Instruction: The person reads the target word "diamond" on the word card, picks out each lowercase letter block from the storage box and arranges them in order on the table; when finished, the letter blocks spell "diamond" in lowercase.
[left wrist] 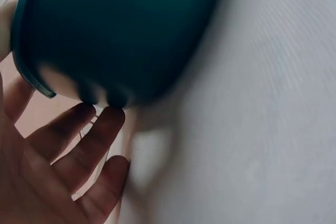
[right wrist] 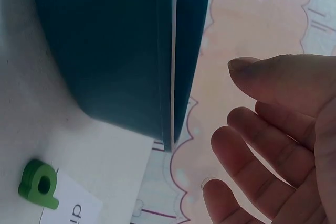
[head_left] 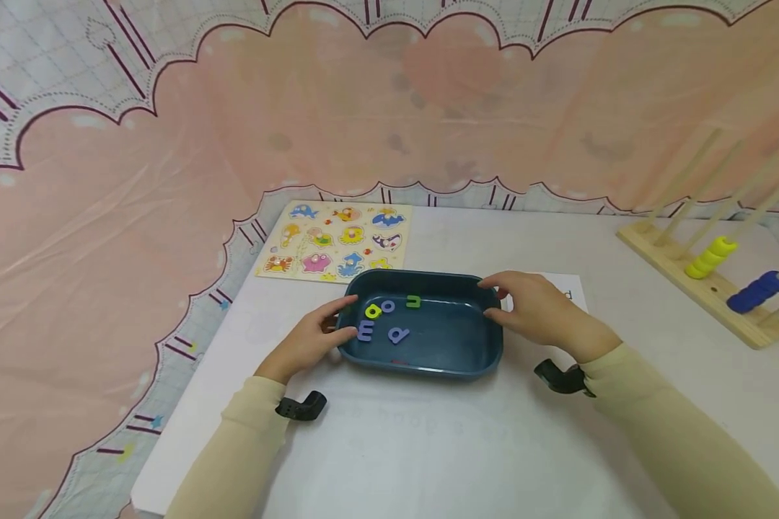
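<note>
A dark teal tray (head_left: 451,335) stands on the white table, holding several letter pieces, among them a green one (head_left: 413,296), a yellow one (head_left: 369,315) and a purple m-shaped one (head_left: 365,336). My left hand (head_left: 305,342) grips the tray's left end, thumb over the rim and fingertips against the outer wall in the left wrist view. At the right end is my right hand (head_left: 535,310); the right wrist view shows its fingers loosely bent and apart from the tray. A green letter piece (right wrist: 32,182) lies on the table beside a printed white card (right wrist: 73,203).
Behind the tray on the left lies a wooden sea-animal peg puzzle (head_left: 337,216). A wooden bead rack (head_left: 649,241) with upright rods, yellow beads (head_left: 710,258) and blue beads (head_left: 759,291) stands at the right. A patterned pink curtain (head_left: 363,108) hangs behind the table.
</note>
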`<action>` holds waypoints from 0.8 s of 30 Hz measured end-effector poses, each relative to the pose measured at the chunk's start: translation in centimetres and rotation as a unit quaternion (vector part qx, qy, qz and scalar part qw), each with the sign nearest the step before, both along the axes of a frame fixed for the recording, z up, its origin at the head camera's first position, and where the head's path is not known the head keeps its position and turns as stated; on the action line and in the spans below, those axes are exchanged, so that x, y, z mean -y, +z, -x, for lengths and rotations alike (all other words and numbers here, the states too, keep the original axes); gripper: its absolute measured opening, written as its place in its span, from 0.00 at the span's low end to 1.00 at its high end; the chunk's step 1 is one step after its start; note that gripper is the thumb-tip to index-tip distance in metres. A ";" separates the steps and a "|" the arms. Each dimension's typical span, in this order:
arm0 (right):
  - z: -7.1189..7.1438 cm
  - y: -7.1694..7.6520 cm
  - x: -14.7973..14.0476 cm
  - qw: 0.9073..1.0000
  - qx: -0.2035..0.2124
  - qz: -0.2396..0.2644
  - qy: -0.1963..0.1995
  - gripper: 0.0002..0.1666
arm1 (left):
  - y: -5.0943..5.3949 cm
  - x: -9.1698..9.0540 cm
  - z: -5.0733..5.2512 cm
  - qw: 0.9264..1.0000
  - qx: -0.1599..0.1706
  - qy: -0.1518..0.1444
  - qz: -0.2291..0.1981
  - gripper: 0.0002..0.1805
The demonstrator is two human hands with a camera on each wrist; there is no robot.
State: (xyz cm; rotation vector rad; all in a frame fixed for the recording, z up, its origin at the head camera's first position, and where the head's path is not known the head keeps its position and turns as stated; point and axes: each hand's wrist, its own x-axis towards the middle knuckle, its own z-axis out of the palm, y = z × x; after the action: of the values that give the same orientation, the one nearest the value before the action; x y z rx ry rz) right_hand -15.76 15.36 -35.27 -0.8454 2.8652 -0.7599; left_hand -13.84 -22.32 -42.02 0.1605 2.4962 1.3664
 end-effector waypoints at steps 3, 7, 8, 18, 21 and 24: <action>0.1 0.1 0.6 1.000 -0.002 0.003 0.012 0.25 | -0.2 0.2 0.1 1.000 -0.001 -0.008 -0.024 0.38; 0.4 0.2 1.8 1.000 -0.001 0.002 0.028 0.25 | -0.3 0.3 0.1 0.999 -0.004 -0.012 -0.038 0.40; 0.4 0.3 2.2 1.000 0.001 0.002 0.031 0.25 | -0.3 0.4 0.1 0.999 -0.004 -0.012 -0.041 0.40; 0.9 -0.1 5.9 0.997 0.029 -0.026 0.064 0.27 | 0.2 0.5 -0.2 0.999 0.010 -0.014 -0.052 0.42; 1.0 -0.5 6.7 0.996 0.030 -0.036 0.081 0.28 | 0.2 0.5 -0.2 0.998 0.012 -0.016 -0.065 0.42; 1.0 -1.0 7.0 0.994 0.029 -0.043 0.095 0.28 | 0.1 0.6 -0.2 0.997 0.013 -0.017 -0.072 0.42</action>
State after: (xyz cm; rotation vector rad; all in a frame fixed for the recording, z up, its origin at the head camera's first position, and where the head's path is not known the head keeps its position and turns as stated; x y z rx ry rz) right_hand -16.71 8.39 -36.28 -1.0482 2.6959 -0.6248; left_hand -13.60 -22.87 -41.89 0.2137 2.3627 1.5247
